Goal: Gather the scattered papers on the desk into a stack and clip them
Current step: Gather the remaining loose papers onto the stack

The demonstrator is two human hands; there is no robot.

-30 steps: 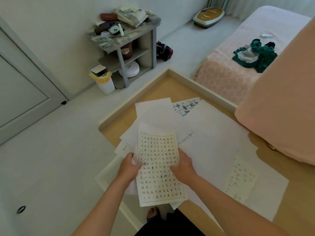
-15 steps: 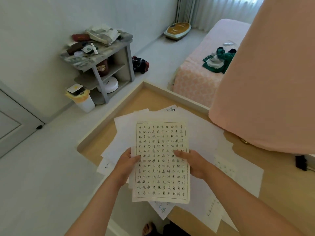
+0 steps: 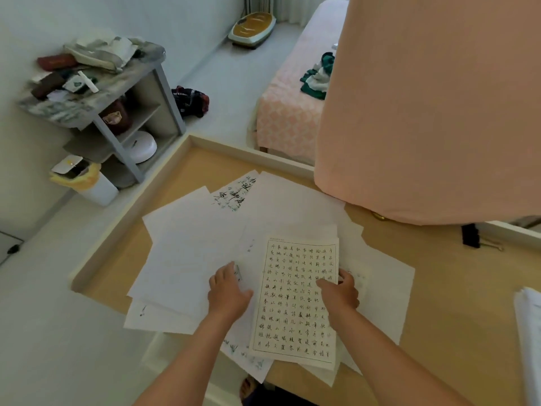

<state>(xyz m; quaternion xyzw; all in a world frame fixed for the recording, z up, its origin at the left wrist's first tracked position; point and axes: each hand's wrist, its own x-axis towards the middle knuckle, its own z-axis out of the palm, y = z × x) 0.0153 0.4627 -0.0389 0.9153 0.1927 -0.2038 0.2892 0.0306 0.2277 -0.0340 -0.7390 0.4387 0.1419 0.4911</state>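
Observation:
Several loose white papers [image 3: 193,250] lie overlapping across the wooden desk [image 3: 439,291]. A gridded calligraphy sheet [image 3: 292,303] lies on top near the front edge. My right hand [image 3: 341,294] grips its right edge, thumb on the writing and fingers curled under. My left hand [image 3: 227,288] rests flat with spread fingers on the blank papers just left of that sheet. A sheet with bold brush writing [image 3: 237,191] pokes out at the far side. A black binder clip [image 3: 471,235] sits at the desk's right rear.
A large pink cloth-covered shape [image 3: 433,106] overhangs the desk's right rear. More paper [image 3: 530,332] shows at the right edge. Beyond the desk stand a grey shelf [image 3: 114,92], a lined bin [image 3: 90,183] and a pink bed [image 3: 289,109].
The calligraphy sheet went from being held up in both hands to lying further right on the pile. My left hand let go of it and now rests on the blank papers.

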